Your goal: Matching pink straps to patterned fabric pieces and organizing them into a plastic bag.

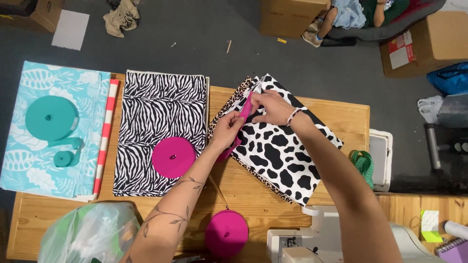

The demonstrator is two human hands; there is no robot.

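A folded cow-print fabric (280, 153) lies tilted on the wooden table (341, 117), with a leopard-print layer (233, 104) showing beneath its left edge. My left hand (226, 129) pinches a strip of magenta tape (245, 111) against the fabric's left edge. My right hand (273, 107) presses on the fabric's top corner, fingers on the tape's upper end. The tape trails down under my left forearm toward a magenta roll (226, 233) near the table's front edge.
A zebra-print fabric (161, 117) with another magenta roll (173, 157) lies left of my hands. Further left is a turquoise leaf-print fabric (34, 160) with teal tape rolls (51, 118). A white sewing machine (317, 238) stands front right; a plastic bag (90, 234) front left.
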